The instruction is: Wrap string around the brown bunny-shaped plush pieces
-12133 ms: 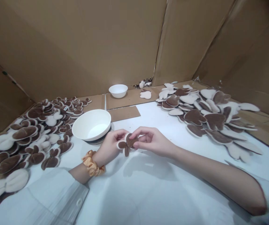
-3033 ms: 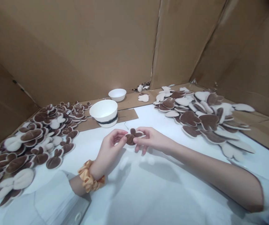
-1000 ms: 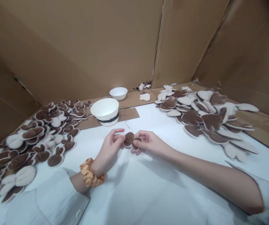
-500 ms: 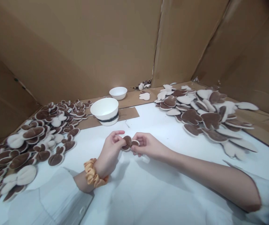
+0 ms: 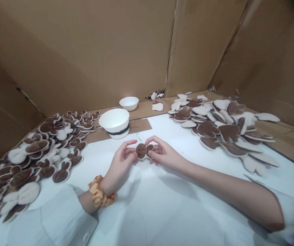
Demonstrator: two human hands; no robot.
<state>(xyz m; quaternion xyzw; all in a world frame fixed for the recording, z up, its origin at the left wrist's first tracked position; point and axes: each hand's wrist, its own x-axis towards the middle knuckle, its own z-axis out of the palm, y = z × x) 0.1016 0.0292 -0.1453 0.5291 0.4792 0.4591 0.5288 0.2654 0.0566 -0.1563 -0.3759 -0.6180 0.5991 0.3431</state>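
Between both hands, above the white table (image 5: 157,205), is a small brown plush piece (image 5: 141,151) with a pale edge. My left hand (image 5: 123,160) pinches its round part from the left, thumb in front. On the other side my right hand (image 5: 164,153) grips the narrower, ear-like end between thumb and fingers. An orange scrunchie (image 5: 100,192) circles my left wrist. Beyond my hands stands a white bowl (image 5: 114,120) with a black band around its lower part.
A heap of knotted brown and white plush pieces (image 5: 61,172) covers the left side. Flat, unknotted-looking pieces (image 5: 208,129) are piled at the right. A smaller white bowl (image 5: 129,102) and a white piece (image 5: 157,106) lie near the cardboard wall (image 5: 85,54).
The plush piece has turned so that its round brown face shows more fully. My right hand's fingers have shifted on it, and my left fingers have loosened slightly around its edge.
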